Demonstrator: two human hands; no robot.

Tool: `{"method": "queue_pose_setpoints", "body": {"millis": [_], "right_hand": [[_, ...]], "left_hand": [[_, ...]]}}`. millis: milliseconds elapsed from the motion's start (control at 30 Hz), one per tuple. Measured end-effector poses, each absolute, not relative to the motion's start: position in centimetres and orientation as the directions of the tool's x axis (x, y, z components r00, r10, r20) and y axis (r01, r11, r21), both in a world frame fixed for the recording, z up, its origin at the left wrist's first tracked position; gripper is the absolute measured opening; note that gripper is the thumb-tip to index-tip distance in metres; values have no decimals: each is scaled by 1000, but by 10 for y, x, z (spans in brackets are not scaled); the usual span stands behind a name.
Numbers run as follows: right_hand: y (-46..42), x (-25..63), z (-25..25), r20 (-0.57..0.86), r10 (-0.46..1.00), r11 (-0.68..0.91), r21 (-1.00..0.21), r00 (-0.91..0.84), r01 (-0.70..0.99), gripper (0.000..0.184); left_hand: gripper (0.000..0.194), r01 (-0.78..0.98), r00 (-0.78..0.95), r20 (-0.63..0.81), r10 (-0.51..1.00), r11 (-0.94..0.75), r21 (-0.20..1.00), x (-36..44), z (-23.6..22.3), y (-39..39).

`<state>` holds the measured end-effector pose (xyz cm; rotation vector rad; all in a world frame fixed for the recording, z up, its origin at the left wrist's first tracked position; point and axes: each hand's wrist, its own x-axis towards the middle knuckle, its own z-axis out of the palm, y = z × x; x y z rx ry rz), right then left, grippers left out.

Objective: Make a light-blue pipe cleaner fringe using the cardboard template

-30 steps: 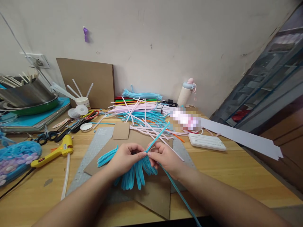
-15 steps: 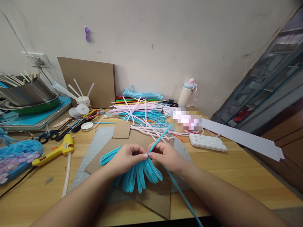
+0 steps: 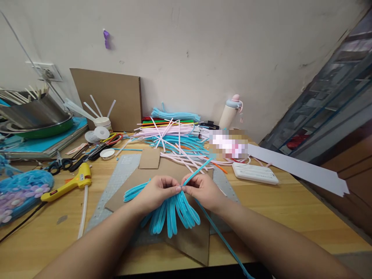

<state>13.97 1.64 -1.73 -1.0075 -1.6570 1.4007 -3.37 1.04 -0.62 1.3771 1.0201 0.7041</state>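
As two hands (image 3: 159, 192) (image 3: 205, 192) pinch, loops (image 3: 171, 219) fan

Soft, even room light, with dark bits at the right side.
The wall (image 3: 180, 54) looks grey and gently lit — the tall cardboard (image 3: 107, 97) drops a soft shadow on it, to the right. The wooden surface (image 3: 279, 209) has a pale, weak shine. Big blurry squares (image 3: 228, 144) hide a very bright spot. The shelves (image 3: 325, 97) look dim, smeary and slanted — the edges seem stretched.
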Motion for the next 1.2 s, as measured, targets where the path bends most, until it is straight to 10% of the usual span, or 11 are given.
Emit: {"method": "queue_pose_setpoints", "body": {"millis": [267, 467, 1200], "right_hand": [[13, 158, -2, 250, 897, 428, -700, -365, 572, 24], [8, 151, -12, 71, 874, 395, -678, -480, 620, 16], [12, 147, -20, 86, 865, 445, -585, -494, 678, 26]], "left_hand": [[26, 219, 189, -56, 980, 14, 976, -41, -13, 24], [27, 160, 157, -90, 984, 64, 985, -46, -20, 31], [29, 81, 29, -86, 996, 83, 993, -46, -20, 31]]}}
